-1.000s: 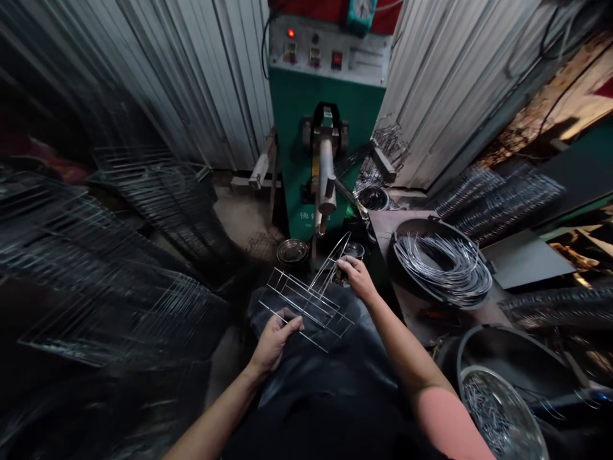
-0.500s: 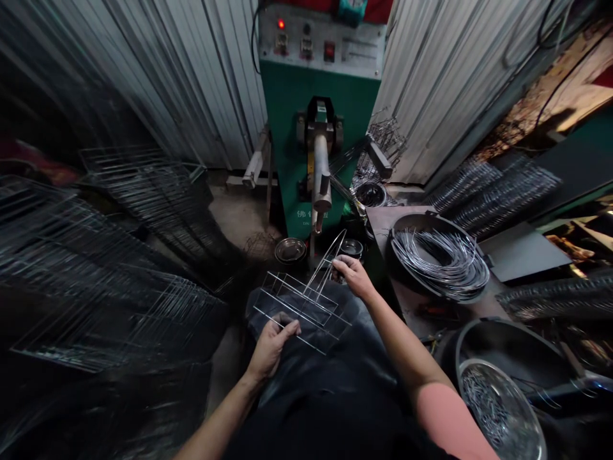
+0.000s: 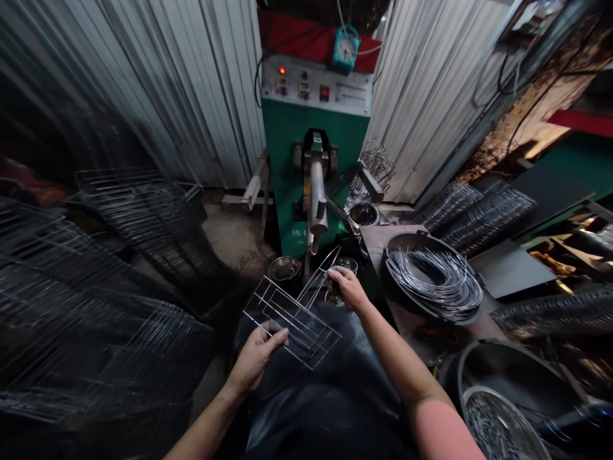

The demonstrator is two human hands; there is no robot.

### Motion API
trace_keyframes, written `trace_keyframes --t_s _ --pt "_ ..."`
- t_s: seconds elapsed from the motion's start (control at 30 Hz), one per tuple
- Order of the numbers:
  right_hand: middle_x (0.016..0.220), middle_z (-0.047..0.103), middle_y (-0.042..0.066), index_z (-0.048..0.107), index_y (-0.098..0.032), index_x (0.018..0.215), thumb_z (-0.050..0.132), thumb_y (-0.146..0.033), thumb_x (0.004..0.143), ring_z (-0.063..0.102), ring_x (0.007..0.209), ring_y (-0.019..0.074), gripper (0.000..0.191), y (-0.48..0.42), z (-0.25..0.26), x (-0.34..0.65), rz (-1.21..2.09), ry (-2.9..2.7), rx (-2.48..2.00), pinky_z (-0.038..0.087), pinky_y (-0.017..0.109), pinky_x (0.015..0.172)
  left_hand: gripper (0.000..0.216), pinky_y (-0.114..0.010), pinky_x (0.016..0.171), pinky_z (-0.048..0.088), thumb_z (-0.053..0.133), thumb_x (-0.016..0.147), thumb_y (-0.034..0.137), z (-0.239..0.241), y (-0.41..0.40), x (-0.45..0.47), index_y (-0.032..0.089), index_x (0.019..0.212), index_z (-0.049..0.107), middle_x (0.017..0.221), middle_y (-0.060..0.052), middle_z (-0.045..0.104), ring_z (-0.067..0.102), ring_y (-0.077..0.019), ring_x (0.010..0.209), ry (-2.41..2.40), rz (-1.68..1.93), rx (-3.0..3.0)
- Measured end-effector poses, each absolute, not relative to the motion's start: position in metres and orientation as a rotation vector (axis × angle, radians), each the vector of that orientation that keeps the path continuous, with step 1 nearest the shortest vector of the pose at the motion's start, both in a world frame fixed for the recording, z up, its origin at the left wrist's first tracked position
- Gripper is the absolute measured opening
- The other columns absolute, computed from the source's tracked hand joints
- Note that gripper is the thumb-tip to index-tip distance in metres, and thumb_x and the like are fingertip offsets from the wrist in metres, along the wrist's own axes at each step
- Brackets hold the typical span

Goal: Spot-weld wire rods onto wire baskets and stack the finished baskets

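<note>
Head view, looking down into a cramped workshop: corrugated sheet-metal walls were seen closing in on both sides, with a green spot-welding machine set between them, its grey control panel lit by one red lamp and a teal clock hung above it. Stacks of wire racks were leaned at the left, and more racks were piled at the right. A metal-topped desk was placed to the right, bearing a black round tub filled with a loose coil of bright, bent wire. A shiny steel basin of short wire pieces was set at the lower right, and two small steel bowls were seen near the machine's foot.

A wire rack was held above the person's lap, in front of the machine. It appeared to be already joined into a thin, open frame with a narrow pointed end, while much loose wire appeared to remain unused. The left hand was clenched on its lower rail, with the fingers curled over the smooth wire. The upper wires were grasped by the right hand — firmly, near the pointed end.
</note>
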State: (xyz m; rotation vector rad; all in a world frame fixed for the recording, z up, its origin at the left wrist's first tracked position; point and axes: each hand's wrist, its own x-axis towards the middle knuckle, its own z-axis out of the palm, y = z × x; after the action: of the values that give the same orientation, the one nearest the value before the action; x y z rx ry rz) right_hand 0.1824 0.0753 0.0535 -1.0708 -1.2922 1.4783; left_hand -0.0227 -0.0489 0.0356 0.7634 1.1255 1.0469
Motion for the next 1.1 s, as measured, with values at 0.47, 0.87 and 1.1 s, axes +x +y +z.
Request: trace_keyframes --t_s 0.47,0.87,1.1 --pt "0.054 0.046 -0.004 0.051 -0.017 0.063 0.067 -0.046 0.068 0.042 0.048 0.0076 0.033 0.114 0.029 0.172 1.543 -1.115 -1.006 0.034 0.021 0.047 0.033 -0.021 0.054 0.039 0.074 0.062 0.043 0.022 -0.014 -0.029 0.015 0.060 0.056 0.059 0.001 0.056 0.048 -0.0093 0.054 1.085 1.014 0.666" --pt "0.055 0.046 -0.004 0.050 -0.017 0.063 0.068 -0.045 0.065 0.042 0.048 0.0073 0.033 0.133 0.029 0.169 1.601 -1.094 -1.036 0.033 0.021 0.045 0.032 -0.023 0.052 0.040 0.078 0.056 0.039 0.031 0.003 -0.032 0.014 0.060 0.058 0.056 0.001 0.059 0.052 -0.0101 0.051 1.107 0.992 0.583" --pt "0.052 0.046 -0.005 0.054 -0.016 0.062 0.070 -0.045 0.063 0.041 0.046 0.0067 0.034 0.135 0.032 0.168 1.610 -1.091 -1.033 0.032 0.020 0.044 0.033 -0.023 0.053 0.041 0.080 0.053 0.039 0.039 0.002 -0.029 0.014 0.061 0.060 0.057 0.000 0.060 0.053 -0.0101 0.051 1.109 0.999 0.532"
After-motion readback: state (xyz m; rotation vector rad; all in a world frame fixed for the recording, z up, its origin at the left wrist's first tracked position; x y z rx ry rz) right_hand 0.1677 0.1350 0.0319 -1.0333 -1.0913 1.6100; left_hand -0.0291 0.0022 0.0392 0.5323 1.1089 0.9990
